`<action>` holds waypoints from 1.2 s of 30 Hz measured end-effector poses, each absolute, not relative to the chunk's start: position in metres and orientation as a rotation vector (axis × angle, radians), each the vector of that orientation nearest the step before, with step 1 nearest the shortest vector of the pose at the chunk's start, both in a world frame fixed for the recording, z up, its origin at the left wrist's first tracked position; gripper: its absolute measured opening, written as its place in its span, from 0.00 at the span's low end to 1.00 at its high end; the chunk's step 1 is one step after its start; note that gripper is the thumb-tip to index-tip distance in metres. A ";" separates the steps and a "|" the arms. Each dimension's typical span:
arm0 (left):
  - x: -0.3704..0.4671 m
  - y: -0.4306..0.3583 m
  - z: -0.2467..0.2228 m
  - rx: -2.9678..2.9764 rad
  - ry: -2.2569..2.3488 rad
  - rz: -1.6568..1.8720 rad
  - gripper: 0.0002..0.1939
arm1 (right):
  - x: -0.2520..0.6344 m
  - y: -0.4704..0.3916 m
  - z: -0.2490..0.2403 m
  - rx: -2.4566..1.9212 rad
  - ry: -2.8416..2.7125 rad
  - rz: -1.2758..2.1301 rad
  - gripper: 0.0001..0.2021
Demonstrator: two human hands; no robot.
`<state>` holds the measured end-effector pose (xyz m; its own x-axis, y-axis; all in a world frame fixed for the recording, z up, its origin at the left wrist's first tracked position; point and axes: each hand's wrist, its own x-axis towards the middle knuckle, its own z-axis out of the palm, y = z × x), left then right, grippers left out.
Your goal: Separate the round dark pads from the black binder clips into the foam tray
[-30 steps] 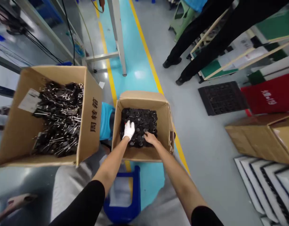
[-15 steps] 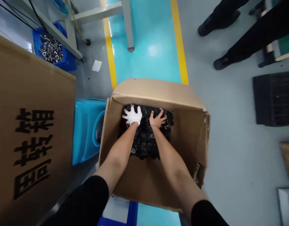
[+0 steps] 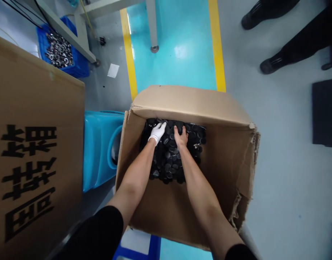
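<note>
Many round black pieces lie heaped at the bottom of an open cardboard box. My left hand, in a white glove, rests on the upper left of the heap, its fingers drawn together and pointing right. What it grips, if anything, is too small to make out. Bare, my right hand touches the pieces just to its right, with thumb and fingers apart and bent down among them. Both forearms reach in over the box's near side.
A large cardboard box with black lettering stands at the left, beside a turquoise bin. Behind are a blue crate of metal rings and table legs. A person's legs stand at the upper right.
My left hand's spread fingers have drawn together and turned right. My right hand's fingers have narrowed and bent into the pieces. The view has shifted slightly.
</note>
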<state>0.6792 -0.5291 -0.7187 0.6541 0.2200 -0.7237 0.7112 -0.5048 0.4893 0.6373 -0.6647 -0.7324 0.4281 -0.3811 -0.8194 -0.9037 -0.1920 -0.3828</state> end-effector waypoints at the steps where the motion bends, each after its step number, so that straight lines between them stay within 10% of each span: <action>1: 0.676 -0.530 -0.719 1.972 0.704 -0.761 0.27 | 0.633 -0.664 -0.731 -1.751 1.090 0.713 0.38; 12: 0.593 -0.567 -0.690 1.403 0.831 -0.460 0.21 | 0.580 -0.623 -0.664 -1.896 0.939 0.185 0.24; 36: 0.469 -0.543 -0.268 1.413 0.185 0.006 0.14 | 0.452 -0.598 -0.293 -1.891 0.401 -0.959 0.23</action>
